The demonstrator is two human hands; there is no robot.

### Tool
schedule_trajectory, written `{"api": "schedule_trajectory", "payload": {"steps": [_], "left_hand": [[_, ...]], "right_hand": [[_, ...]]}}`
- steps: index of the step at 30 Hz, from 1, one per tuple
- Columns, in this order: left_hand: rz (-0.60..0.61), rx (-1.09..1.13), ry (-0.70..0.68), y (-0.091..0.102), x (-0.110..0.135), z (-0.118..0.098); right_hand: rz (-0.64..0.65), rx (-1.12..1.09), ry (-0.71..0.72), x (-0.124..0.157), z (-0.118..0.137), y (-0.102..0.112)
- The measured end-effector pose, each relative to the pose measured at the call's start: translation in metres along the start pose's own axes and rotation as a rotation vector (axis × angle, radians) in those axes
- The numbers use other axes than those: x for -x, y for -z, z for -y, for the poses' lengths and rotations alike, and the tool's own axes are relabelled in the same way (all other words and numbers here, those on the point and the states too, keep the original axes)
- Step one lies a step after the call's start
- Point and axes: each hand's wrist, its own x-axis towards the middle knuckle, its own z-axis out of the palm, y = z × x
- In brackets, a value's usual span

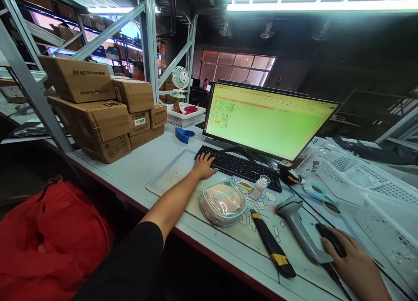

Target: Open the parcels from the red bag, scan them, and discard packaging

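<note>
My left hand point(203, 165) rests with its fingers spread on the left end of a black keyboard point(241, 166). At the lower right, my right hand point(351, 253) curls over a black computer mouse point(330, 239). Beside the mouse lies a grey barcode scanner point(302, 231) with its cable running towards me. A black and yellow utility knife point(272, 244) sits left of the scanner. Between the knife and my left forearm stands a clear pouch point(223, 203) with pale blue trim and something beige inside. Behind it is a small white bottle point(260, 187) with a clear cap.
A monitor point(261, 122) showing a green spreadsheet stands behind the keyboard. Stacked cardboard boxes point(98, 114) occupy the left, near a blue tape dispenser point(184, 135) and a white basket point(186, 115). White perforated baskets point(369, 183) crowd the right. Red fabric point(55, 240) is at lower left.
</note>
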Motion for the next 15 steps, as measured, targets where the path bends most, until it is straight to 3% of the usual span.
{"api": "schedule_trajectory", "payload": {"steps": [7,15], "left_hand": [[-0.002,-0.008,-0.010,-0.0012,-0.0009,0.0013],[0.004,-0.014,-0.012,-0.0027,-0.0019,0.0015]], "right_hand": [[-0.034,-0.073,0.044,-0.0028,-0.0052,-0.0055],[0.000,-0.056,-0.006,-0.0020,-0.0003,-0.0015]]}}
